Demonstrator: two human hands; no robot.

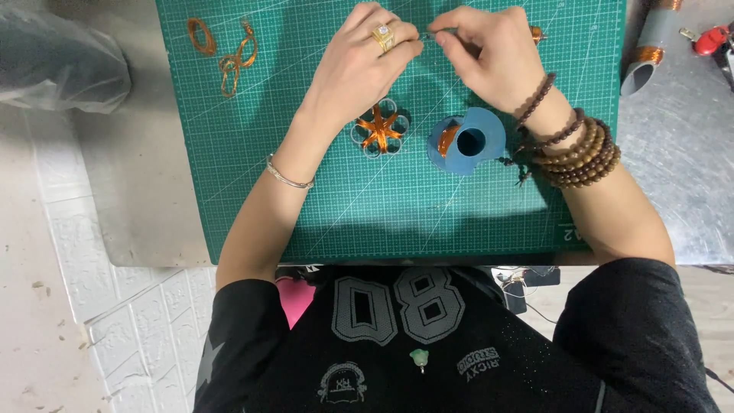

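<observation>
Both your hands are up at the far edge of the green cutting mat [252,206], fingertips meeting. Your left hand [359,65], gold ring on one finger, pinches one end of a thin grey metal tool [442,33]; looks like tweezers or a fine rod, too small to tell. Your right hand [489,53] pinches the other side of it, fingers curled tight. A bit of copper wire [537,34] shows just past your right hand, touching it; whether you're gripping it, can't tell.

Below your left hand, on the mat: a star-shaped copper winding [380,128] with clear loops around it, lying flat, nothing touching it. Just beside it, under your right wrist: a blue plastic spool [468,141] on its side, some copper visible on it, not touching the winding.

Far left of the mat: two loose copper wire coils [225,50], well apart from your hands.

Off the mat to the right, on the metal tabletop [680,153]: a grey tube [648,53] with copper wound on it, tilted, and a red tool [711,38] near the edge of view. Crumpled clear plastic bag [57,57] at far left.

Wooden bead bracelets [577,149] stacked on your right wrist, thin bangle [289,177] on your left.
</observation>
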